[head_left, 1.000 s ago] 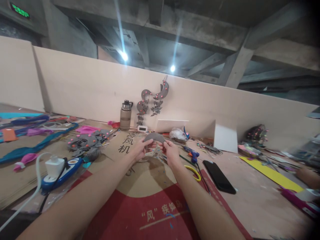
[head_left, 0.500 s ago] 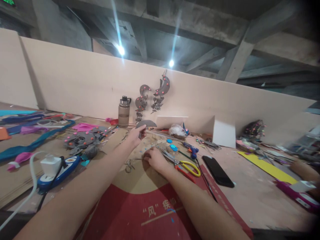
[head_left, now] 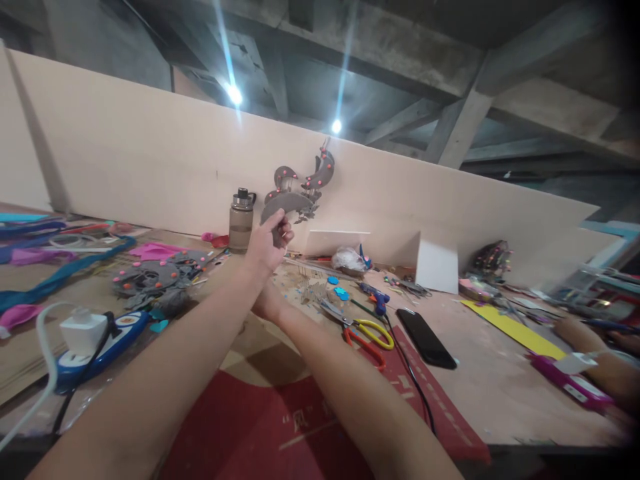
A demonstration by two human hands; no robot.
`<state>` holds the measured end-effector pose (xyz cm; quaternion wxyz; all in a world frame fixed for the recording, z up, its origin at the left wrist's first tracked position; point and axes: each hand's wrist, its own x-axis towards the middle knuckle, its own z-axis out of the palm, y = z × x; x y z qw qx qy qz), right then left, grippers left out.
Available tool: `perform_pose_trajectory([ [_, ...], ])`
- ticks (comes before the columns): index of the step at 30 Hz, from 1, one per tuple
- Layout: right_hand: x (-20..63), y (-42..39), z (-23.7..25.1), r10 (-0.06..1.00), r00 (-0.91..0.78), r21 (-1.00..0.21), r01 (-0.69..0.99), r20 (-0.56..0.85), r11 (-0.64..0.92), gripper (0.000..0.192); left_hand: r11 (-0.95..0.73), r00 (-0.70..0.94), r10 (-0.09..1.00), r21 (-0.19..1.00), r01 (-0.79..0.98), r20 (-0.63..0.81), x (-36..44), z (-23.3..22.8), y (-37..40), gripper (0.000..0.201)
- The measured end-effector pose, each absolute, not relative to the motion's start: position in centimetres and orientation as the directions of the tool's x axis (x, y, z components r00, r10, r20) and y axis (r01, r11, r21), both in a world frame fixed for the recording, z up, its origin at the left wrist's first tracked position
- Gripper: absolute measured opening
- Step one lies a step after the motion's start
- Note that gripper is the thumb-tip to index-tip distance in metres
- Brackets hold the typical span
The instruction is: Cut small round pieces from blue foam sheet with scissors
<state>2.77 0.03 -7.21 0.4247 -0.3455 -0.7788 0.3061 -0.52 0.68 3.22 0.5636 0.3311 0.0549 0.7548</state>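
My left hand (head_left: pixel 270 245) is closed on a grey crescent-shaped piece (head_left: pixel 289 203), thumb on its near face, and holds it up before the wall. My right hand (head_left: pixel 269 301) is low behind the left wrist, its fingers hidden by the left forearm, so what it holds, if anything, does not show. To its right lie scissors (head_left: pixel 356 325) with one yellow and one red handle, beside several thin pins or wires (head_left: pixel 314 290). Grey crescent hangings (head_left: pixel 321 170) with pink dots are on the wall, partly covered by the held piece.
A water bottle (head_left: pixel 241 223) stands left of the hands. Right of them lie blue flower shapes (head_left: pixel 341 293), a blue glue gun (head_left: pixel 376 297) with a cord and a black phone (head_left: pixel 426 338). A blue power strip (head_left: pixel 105 347) sits left. Another person's arm (head_left: pixel 585 340) is at far right.
My left hand has raised the grey crescent, which now faces me more broadly. My right hand has moved left from the table beside the scissors to behind the left wrist. The view has shifted slightly.
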Motion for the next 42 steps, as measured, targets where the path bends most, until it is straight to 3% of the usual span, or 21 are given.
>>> perform_pose_trajectory([
  [3,5.4,-0.4,-8.0,0.832,-0.397,-0.768,0.359,0.389,0.53,0.008,-0.364,-0.155,0.908,0.552,-0.75,0.389,-0.8,1.7,1.2,0.025],
  [7,11.7,-0.1,-8.6,0.87,-0.277,-0.767,0.414,0.407,0.491,0.014,-0.281,-0.212,0.959,0.732,-0.62,0.189,-1.2,-3.0,2.4,0.031],
  [11,16.5,0.1,-8.6,0.869,-0.034,-0.772,0.442,0.494,0.457,0.019,-0.176,-0.204,0.976,0.815,-0.552,0.073,-1.3,-7.6,3.1,0.034],
  [16,19.3,0.1,-7.2,0.82,0.098,-0.764,0.439,0.564,0.473,0.022,-0.119,-0.149,0.987,0.886,-0.448,0.057,-0.3,-10.4,3.1,0.033],
  [24,24.4,1.6,-5.3,0.741,0.313,-0.771,0.485,0.594,0.413,0.027,-0.102,-0.138,0.989,0.93,-0.352,0.056,-0.3,-10.9,3.3,0.022],
  [29,24.2,2.3,-7.4,0.777,0.254,-0.744,0.556,0.576,0.37,0.022,-0.092,-0.094,0.993,0.94,-0.329,0.065,-0.4,-11.2,3.5,0.022],
  [35,20.5,2.0,-10.1,0.837,0.045,-0.662,0.636,0.545,0.397,0.021,-0.098,-0.006,0.995,0.948,-0.303,0.101,-0.3,-11.0,2.7,0.032],
  [42,18.3,0.5,-10.9,0.832,-0.089,-0.554,0.706,0.547,0.44,0.024,-0.11,0.017,0.993,0.954,-0.28,0.12,-0.3,-10.9,2.7,0.039],
])
